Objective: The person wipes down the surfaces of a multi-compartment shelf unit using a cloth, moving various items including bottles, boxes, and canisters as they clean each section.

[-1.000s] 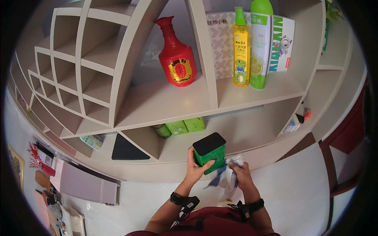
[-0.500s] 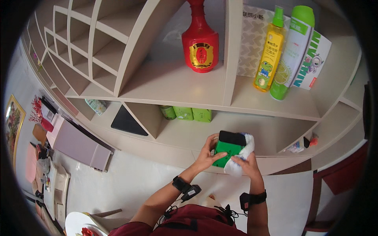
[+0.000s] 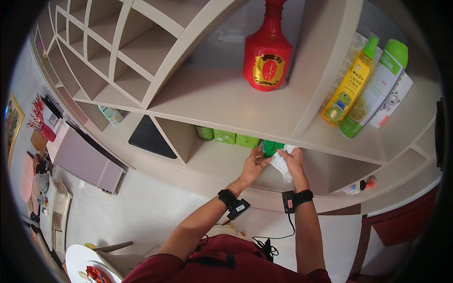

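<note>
Inside the lower shelf compartment is a bright green box (image 3: 272, 148), its upper part hidden beneath the shelf board above. My left hand (image 3: 254, 166) grips the box's near left corner, fingers curled and thumb toward the right. A crumpled white cloth (image 3: 282, 168) hangs from my right hand (image 3: 294, 163), whose fingers close on it against the box's right side. Just left of the box stand a light green box (image 3: 247, 141), another light green box (image 3: 224, 137) and a green canister (image 3: 205, 133) in a row.
On the shelf above stand a red bottle (image 3: 267, 61), a yellow spray bottle (image 3: 350, 89) and a green-and-white can (image 3: 375, 89). A dark flat panel (image 3: 150, 137) leans in the compartment to the left. An upright divider (image 3: 175, 137) separates the two lower compartments.
Both hands have moved forward, carrying the green box and white cloth from in front of the shelf into the lower compartment, beside the row of light green boxes. The view has shifted slightly.
</note>
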{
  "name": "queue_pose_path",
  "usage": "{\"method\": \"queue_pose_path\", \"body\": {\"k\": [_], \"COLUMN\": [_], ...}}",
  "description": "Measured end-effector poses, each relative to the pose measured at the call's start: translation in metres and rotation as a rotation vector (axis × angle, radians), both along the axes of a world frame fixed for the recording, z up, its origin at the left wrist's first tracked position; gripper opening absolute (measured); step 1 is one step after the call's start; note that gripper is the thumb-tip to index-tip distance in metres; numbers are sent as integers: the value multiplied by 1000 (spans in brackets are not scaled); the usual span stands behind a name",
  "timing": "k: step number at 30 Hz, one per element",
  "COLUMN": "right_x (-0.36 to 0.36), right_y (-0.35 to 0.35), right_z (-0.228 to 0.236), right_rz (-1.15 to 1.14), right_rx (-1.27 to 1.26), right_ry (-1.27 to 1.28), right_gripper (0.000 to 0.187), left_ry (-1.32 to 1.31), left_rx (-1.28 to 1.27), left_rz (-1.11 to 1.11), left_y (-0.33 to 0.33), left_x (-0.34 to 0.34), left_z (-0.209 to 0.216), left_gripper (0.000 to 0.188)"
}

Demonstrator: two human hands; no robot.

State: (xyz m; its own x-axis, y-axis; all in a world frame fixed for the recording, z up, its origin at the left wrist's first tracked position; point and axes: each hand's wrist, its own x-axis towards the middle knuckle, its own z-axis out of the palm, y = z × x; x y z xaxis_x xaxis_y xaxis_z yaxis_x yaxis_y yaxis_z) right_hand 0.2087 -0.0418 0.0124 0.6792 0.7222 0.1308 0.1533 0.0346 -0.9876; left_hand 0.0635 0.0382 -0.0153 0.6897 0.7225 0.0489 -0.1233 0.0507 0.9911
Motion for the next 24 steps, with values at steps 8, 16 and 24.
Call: {"method": "queue_pose_path", "body": {"k": [8, 16, 24], "right_x": [7, 10, 27], "right_y": [18, 5, -22], "right_z": [-33, -25, -3], "right_rz": [-205, -358, -494], "right_rx": [-178, -325, -514], "right_ry": [-399, -712, -775], "right_gripper": [36, 32, 33], "left_ry": [52, 4, 6], "left_rx": [0, -51, -19], "left_rz": [-196, -374, -327], "left_y": [24, 23, 24], "left_x": [7, 23, 24], "left_z": [-21, -30, -26], "left_gripper": [49, 42, 41]}}
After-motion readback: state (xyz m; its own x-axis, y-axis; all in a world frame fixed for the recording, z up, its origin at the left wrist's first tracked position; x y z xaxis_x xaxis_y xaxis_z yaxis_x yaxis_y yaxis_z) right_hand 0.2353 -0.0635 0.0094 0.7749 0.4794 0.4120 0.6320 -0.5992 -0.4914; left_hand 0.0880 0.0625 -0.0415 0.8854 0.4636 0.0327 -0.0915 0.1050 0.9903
